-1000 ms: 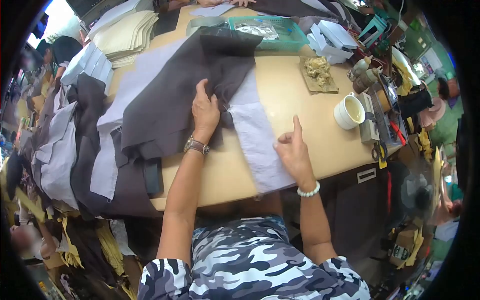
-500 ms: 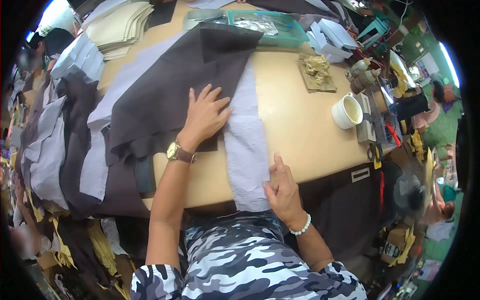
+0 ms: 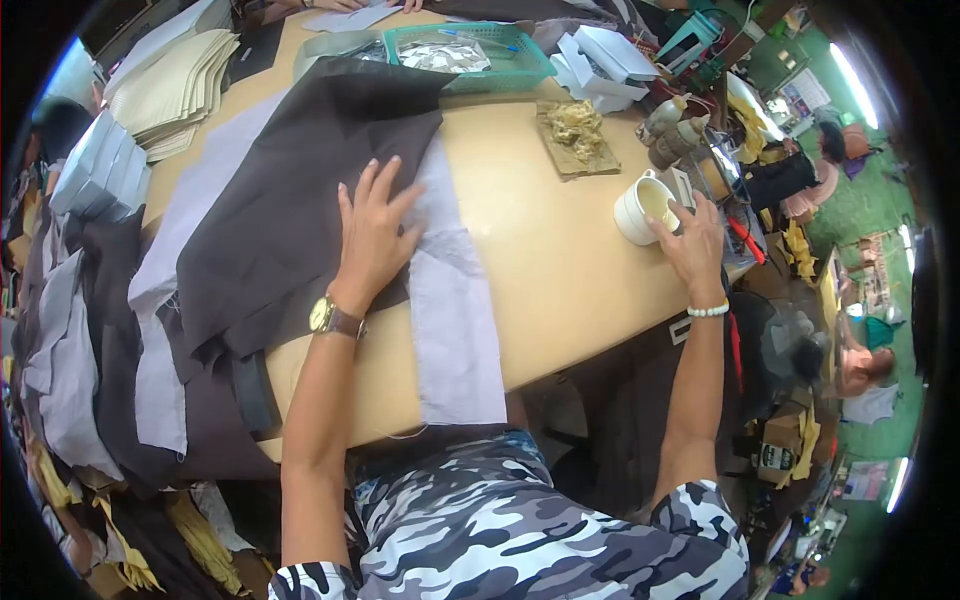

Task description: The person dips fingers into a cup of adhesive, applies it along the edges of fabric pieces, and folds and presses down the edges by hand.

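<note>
My left hand (image 3: 372, 240) rests with spread fingers on a dark brown cloth (image 3: 270, 200), near its right edge. Beneath that cloth a pale grey-lilac fabric strip (image 3: 455, 320) runs down to the table's front edge. At the right, my right hand (image 3: 697, 245) reaches over a white enamel mug (image 3: 632, 212) with pale yellowish contents. Its fingers are apart at the mug's rim; whether a fingertip dips inside cannot be made out. The hand is not wrapped round the mug. Another pale fabric piece (image 3: 160, 375) shows left of the dark cloth.
A green basket (image 3: 535, 72) with shiny packets stands at the back, beside white boxes (image 3: 610, 60). A crusted board (image 3: 590, 160) and bottles (image 3: 675, 140) lie before the mug. Paper stacks (image 3: 170, 90) stand back left. Another person's hands (image 3: 345, 4) show at the far edge.
My right hand has moved from the front edge of the pale strip, right and forward to the mug. My left hand stays on the dark cloth. The view has turned rightward.
</note>
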The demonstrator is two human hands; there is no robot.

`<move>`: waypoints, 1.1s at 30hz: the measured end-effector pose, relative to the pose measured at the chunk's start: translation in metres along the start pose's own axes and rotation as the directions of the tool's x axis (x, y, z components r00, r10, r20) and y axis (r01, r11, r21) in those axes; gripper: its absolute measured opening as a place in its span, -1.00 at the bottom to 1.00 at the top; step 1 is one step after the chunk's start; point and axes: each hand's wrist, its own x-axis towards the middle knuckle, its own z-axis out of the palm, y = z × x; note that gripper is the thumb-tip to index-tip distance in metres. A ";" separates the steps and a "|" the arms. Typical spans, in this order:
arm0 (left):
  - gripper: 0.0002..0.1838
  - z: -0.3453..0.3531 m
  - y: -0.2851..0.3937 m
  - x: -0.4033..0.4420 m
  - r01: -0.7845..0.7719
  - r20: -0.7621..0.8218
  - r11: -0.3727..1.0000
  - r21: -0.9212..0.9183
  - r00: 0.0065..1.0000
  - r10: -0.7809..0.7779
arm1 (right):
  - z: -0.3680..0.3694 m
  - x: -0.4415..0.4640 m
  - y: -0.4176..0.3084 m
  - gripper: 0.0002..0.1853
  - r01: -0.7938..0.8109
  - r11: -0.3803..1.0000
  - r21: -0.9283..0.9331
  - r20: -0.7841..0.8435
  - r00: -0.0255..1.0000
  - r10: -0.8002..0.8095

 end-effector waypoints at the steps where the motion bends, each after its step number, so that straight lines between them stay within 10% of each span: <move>1: -0.61 -0.007 0.001 -0.003 -0.065 0.054 0.998 0.001 0.996 0.065 | 0.002 0.003 0.002 -0.40 -0.009 1.000 -0.011 0.063 0.998 0.010; 7: -0.61 -0.045 0.018 -0.007 0.006 0.443 1.000 -0.008 0.897 -0.002 | 0.013 0.010 -0.004 -0.35 -0.103 0.989 -0.109 0.234 0.964 0.126; 10: -0.48 -0.040 0.020 0.010 -0.025 0.489 0.996 0.089 0.872 -0.022 | 0.010 0.007 0.005 -0.43 -0.096 0.995 0.031 -0.020 0.995 0.096; 13: -0.32 -0.006 0.012 0.035 0.081 0.234 0.981 0.177 0.965 -0.122 | 0.005 -0.005 0.011 -0.64 -0.058 0.997 0.055 -0.201 0.977 0.068; 22: -0.49 0.033 -0.012 0.067 0.235 0.006 0.957 0.170 0.971 -0.240 | -0.011 -0.025 -0.018 -0.68 0.074 0.993 -0.094 0.008 0.997 -0.073; 28: -0.73 0.056 -0.031 0.069 0.135 -0.043 0.988 0.075 0.990 -0.132 | -0.023 -0.015 -0.109 -0.59 0.329 0.845 0.423 -0.202 0.943 -0.266; 33: -0.83 0.061 -0.034 0.073 0.057 -0.142 0.998 0.034 0.989 -0.051 | 0.002 -0.026 -0.194 -0.30 0.300 0.279 0.912 -0.174 0.900 -0.400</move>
